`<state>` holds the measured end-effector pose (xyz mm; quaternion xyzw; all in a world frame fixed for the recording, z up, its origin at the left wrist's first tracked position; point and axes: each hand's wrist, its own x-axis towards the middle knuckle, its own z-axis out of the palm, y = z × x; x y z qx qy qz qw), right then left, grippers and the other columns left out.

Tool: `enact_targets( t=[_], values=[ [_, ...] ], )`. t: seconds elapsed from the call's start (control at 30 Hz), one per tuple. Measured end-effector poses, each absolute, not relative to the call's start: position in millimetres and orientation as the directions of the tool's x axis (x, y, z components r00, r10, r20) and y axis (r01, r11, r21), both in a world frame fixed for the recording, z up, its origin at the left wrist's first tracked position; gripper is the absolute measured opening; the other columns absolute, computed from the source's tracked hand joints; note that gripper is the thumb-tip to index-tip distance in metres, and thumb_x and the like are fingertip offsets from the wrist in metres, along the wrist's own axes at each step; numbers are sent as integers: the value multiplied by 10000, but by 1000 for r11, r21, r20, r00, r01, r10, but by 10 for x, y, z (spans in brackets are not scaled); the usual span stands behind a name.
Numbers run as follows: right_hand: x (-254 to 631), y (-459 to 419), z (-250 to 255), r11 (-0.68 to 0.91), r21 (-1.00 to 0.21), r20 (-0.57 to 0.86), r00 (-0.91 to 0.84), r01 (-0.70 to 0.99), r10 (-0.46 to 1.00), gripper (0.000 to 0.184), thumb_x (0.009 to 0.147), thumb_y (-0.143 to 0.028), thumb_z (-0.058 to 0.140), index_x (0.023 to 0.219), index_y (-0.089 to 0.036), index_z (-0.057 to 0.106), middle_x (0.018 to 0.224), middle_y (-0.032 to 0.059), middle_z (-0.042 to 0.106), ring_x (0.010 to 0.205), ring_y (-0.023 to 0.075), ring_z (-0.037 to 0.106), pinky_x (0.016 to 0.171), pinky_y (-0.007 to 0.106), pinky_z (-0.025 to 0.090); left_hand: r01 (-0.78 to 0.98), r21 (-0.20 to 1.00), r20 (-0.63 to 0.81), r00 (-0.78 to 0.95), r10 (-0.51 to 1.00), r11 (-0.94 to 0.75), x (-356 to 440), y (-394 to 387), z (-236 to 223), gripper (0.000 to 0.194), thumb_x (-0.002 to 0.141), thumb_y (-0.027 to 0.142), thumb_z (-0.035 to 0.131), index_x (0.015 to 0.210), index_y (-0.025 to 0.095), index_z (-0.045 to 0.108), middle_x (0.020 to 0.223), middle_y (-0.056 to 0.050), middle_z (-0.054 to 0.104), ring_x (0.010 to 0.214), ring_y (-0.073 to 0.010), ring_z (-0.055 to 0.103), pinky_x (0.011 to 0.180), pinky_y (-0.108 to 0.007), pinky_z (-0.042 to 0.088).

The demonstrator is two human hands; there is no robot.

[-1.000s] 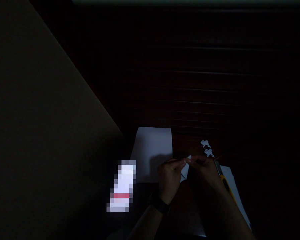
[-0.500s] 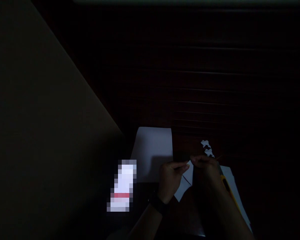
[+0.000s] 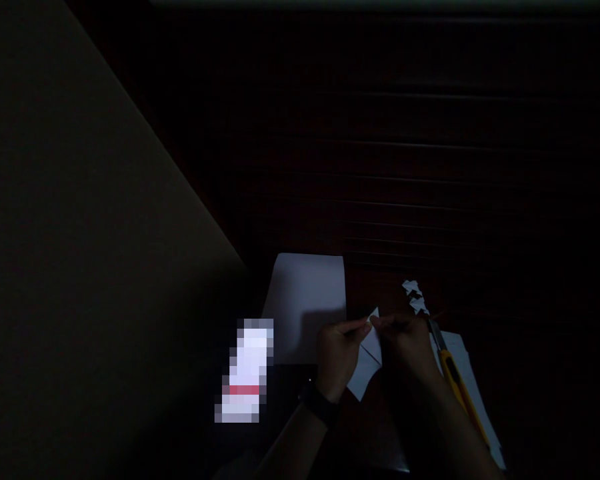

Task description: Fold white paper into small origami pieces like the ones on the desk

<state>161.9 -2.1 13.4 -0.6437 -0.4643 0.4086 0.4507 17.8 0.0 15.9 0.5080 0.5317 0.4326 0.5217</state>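
Note:
A folded piece of white paper [image 3: 366, 373] is held up between my two hands, its pointed tip rising above my fingers and a diagonal crease or flap edge crossing it. My left hand [image 3: 337, 357] pinches its upper left side; a dark band circles that wrist. The fingers of my right hand [image 3: 407, 340] are closed on the paper's upper right edge, close to the left fingertips. Past my right hand lie small folded white paper pieces [image 3: 414, 297]. A yellow utility knife [image 3: 459, 387] with its blade out rests beside my right forearm.
White sheets [image 3: 480, 407] lie under the knife at the right. A larger white sheet [image 3: 310, 287] is at the back left, near a bright pixelated screen [image 3: 245, 370]. A pale wall [image 3: 105, 233] borders the left side; dark wooden panels [image 3: 405, 167] stand behind.
Both hands' fingers have slid a little down the paper, so its tip now sticks out above them. My right hand has shifted slightly left, uncovering more of the knife.

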Motion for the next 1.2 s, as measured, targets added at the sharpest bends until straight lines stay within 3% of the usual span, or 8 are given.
enact_targets(
  t=[0.13, 0.3, 0.4, 0.7, 0.87, 1.03, 1.2],
  values=[
    [1571, -26, 188, -156, -951, -117, 153, 268, 981, 254, 730, -389, 626, 660, -150, 677, 621, 40, 651, 574, 170, 548, 517, 252, 385, 71, 990, -127, 12, 992, 125, 169, 17, 117, 285, 764, 378, 595, 953, 191, 696, 918, -66, 711, 820, -214, 663, 714, -312, 522],
    [1485, -73, 243, -168, -919, -92, 221, 357, 971, 328, 772, -444, 565, 664, -150, 663, 564, 14, 598, 503, 133, 490, 462, 226, 342, -4, 990, -140, -12, 990, 140, 168, 42, 81, 284, 751, 370, 612, 955, 193, 697, 934, -72, 708, 841, -216, 659, 740, -317, 517],
    [1459, -88, 242, -136, -913, -71, 177, 385, 982, 343, 779, -444, 554, 647, -144, 654, 551, 9, 579, 490, 122, 475, 447, 218, 323, -68, 986, -159, -46, 986, 155, 159, 52, 80, 275, 730, 357, 636, 929, 181, 707, 937, -83, 706, 870, -225, 650, 773, -321, 503],
    [1517, -59, 149, -217, -956, -204, 85, 199, 975, 303, 730, -411, 626, 646, -122, 664, 604, 42, 621, 531, 138, 506, 477, 229, 368, -227, 929, -313, -57, 948, 293, 140, 63, 181, 319, 644, 348, 716, 884, 137, 720, 848, -100, 717, 763, -223, 647, 650, -289, 488],
    [1556, -77, 143, -263, -959, -252, 106, 104, 962, 268, 688, -362, 679, 578, -122, 634, 517, 2, 547, 461, 97, 420, 439, 222, 314, -248, 911, -328, 44, 944, 328, 95, 74, 203, 326, 638, 341, 725, 880, 123, 716, 827, -94, 712, 743, -198, 631, 644, -268, 470],
    [1566, -109, 203, -254, -961, -260, -38, 111, 965, 256, 670, -337, 705, 552, -123, 628, 489, -26, 494, 459, 80, 369, 444, 221, 270, -250, 923, -246, 196, 949, 291, 49, 94, 235, 271, 690, 359, 682, 798, 112, 709, 771, -81, 689, 710, -175, 614, 615, -246, 446],
    [1505, -134, 254, -226, -970, -236, -120, 89, 964, 260, 686, -341, 696, 554, -130, 623, 509, -36, 487, 492, 84, 382, 479, 223, 288, -282, 920, -251, 116, 961, 274, 71, 78, 280, 254, 691, 359, 678, 704, 106, 698, 672, -68, 671, 645, -164, 602, 581, -241, 435]
  ],
)
